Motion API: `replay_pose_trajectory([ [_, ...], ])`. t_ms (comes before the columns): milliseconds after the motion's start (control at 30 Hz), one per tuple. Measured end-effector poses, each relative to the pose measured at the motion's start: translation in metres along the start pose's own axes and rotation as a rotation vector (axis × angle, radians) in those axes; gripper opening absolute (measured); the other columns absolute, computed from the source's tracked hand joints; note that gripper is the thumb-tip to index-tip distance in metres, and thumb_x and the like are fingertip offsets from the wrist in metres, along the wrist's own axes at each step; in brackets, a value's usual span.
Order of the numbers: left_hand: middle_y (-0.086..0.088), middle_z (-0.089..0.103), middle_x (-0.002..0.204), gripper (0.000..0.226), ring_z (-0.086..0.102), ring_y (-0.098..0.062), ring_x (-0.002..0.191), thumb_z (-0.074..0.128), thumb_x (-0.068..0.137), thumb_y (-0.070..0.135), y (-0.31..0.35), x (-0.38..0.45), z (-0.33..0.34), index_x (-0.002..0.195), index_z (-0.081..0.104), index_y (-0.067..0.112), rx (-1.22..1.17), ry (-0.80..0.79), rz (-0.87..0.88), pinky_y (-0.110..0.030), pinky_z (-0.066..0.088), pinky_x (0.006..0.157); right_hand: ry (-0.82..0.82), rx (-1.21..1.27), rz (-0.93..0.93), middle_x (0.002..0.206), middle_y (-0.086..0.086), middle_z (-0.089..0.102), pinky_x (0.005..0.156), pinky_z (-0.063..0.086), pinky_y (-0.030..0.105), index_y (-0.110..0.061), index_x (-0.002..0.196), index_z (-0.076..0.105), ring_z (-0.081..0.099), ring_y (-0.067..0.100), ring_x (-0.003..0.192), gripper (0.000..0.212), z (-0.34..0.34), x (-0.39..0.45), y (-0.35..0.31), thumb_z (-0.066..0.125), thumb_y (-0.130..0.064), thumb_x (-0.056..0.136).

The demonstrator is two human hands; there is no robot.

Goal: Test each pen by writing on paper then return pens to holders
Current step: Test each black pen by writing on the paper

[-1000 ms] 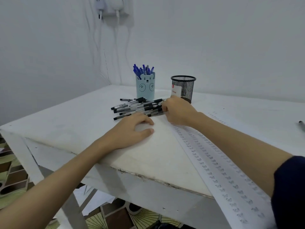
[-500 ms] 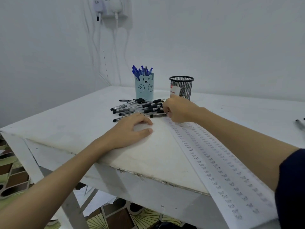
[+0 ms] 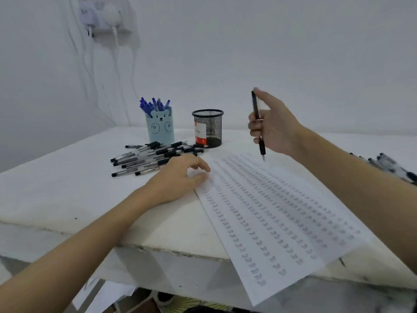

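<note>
My right hand [image 3: 274, 126] holds a black pen [image 3: 257, 123] upright, tip down, raised above the far end of the paper [image 3: 270, 213], which is covered in rows of small written marks. My left hand [image 3: 180, 177] rests on the table with its fingertips on the paper's left edge, fingers loosely curved. A pile of black pens [image 3: 153, 158] lies just beyond my left hand. Behind it stand a light blue bear holder [image 3: 160, 129] full of blue pens and a black mesh holder [image 3: 208, 128].
The white table [image 3: 56, 188] has its chipped front edge close to me, and the paper overhangs it. More black pens [image 3: 392, 166] lie at the far right. Chargers and cables hang from a wall socket [image 3: 106, 16] at upper left.
My right hand has lifted from the pen pile with one black pen and moved up and right over the paper. My left hand has stayed in place.
</note>
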State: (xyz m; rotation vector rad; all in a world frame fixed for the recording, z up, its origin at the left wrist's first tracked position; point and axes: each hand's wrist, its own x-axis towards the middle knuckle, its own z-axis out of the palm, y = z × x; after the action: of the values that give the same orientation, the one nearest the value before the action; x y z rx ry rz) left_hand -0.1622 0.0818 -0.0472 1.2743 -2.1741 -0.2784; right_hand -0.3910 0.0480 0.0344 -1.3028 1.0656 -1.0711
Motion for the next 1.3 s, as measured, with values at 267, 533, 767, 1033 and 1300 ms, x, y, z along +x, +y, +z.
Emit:
replay_pose_trajectory([
  [267,0.009,0.053,0.128,0.029,0.046,-0.005,0.113,0.05,0.093,0.04,0.032,0.048,0.037,0.119,0.056,0.028,0.08,-0.181,0.025,-0.021,0.032,0.09,0.181,0.455,-0.001,0.05,-0.002,0.02,0.056,0.021,0.029,-0.016,0.052,0.029,0.016,0.017,0.053,0.049,-0.049,-0.01,0.005,0.042,-0.055,0.079],
  [533,0.009,0.042,0.141,0.037,0.04,-0.01,0.126,0.05,0.094,0.039,0.039,0.065,0.048,0.13,0.048,0.032,0.048,-0.271,-0.003,-0.027,0.03,0.103,0.206,0.429,-0.071,0.051,0.002,0.051,0.049,0.034,0.021,-0.002,0.087,0.062,0.035,0.011,0.042,0.049,-0.049,0.005,0.013,0.052,-0.05,0.09],
  [767,0.016,0.047,0.132,0.037,0.041,0.0,0.118,0.06,0.087,0.042,0.04,0.073,0.048,0.123,0.055,0.034,-0.015,-0.279,0.011,-0.019,0.028,0.094,0.291,-0.005,0.033,0.069,0.018,0.069,0.059,0.041,0.029,-0.002,0.075,0.065,0.057,0.025,0.054,0.07,-0.05,0.019,0.019,0.022,-0.053,0.097],
  [1033,0.014,0.042,0.14,0.044,0.039,-0.006,0.126,0.054,0.088,0.05,0.035,0.08,0.058,0.129,0.047,0.036,0.007,-0.308,0.027,-0.025,0.029,0.104,0.429,-0.342,-0.057,0.056,0.007,0.051,0.047,0.035,0.021,-0.009,0.065,0.05,0.043,0.016,0.048,0.021,-0.05,0.038,0.045,0.065,-0.01,0.081],
  [1300,0.017,0.042,0.137,0.041,0.036,-0.003,0.126,0.055,0.086,0.051,0.027,0.087,0.06,0.124,0.046,0.04,-0.011,-0.33,0.057,-0.028,0.028,0.106,0.381,-0.496,-0.103,0.038,-0.001,0.053,0.036,0.034,0.014,-0.004,0.057,0.057,0.046,0.011,0.03,0.031,-0.051,0.043,0.046,0.059,-0.019,0.084],
])
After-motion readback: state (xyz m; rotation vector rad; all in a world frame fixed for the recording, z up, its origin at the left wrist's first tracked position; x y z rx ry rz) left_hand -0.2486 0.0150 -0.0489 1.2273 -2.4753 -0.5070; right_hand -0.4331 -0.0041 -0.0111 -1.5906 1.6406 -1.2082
